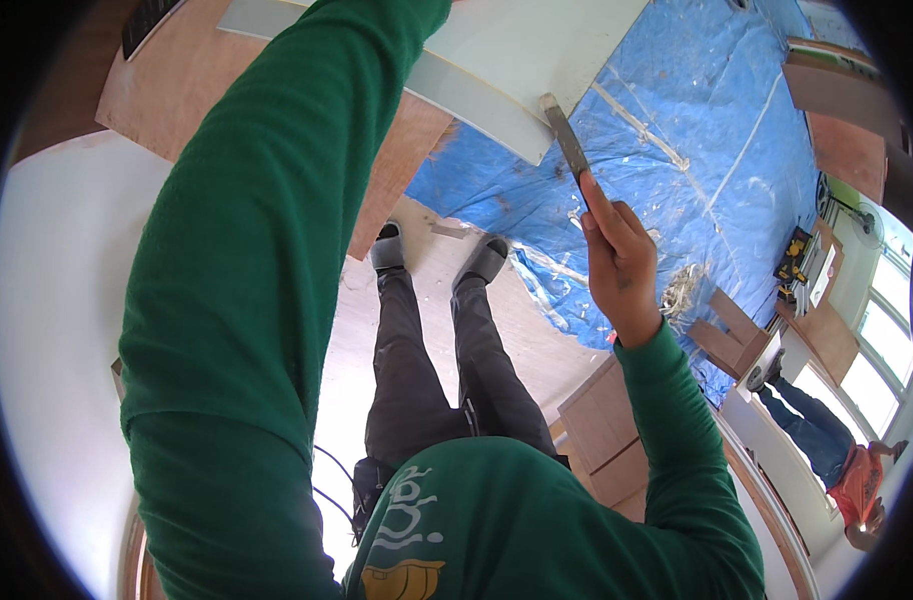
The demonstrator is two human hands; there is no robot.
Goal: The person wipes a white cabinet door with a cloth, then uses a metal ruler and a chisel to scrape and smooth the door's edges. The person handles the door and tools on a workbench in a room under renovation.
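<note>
Blue sheet (pixel 721 110) lies below; right hand (pixel 618 258) grips flat tool (pixel 566 140), whose slip could chip pale panel (pixel 531 50) corner; left hand's state I cannot tell.

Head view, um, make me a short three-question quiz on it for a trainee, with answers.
1. True or false: the right hand holds a narrow flat tool.
2. The tarp is: A) green, B) red, C) blue.
3. Over what does the tool's tip appear in this view?

Key: 1. True. 2. C. 3. The pale panel, near its edge; contact can't be told.
</note>
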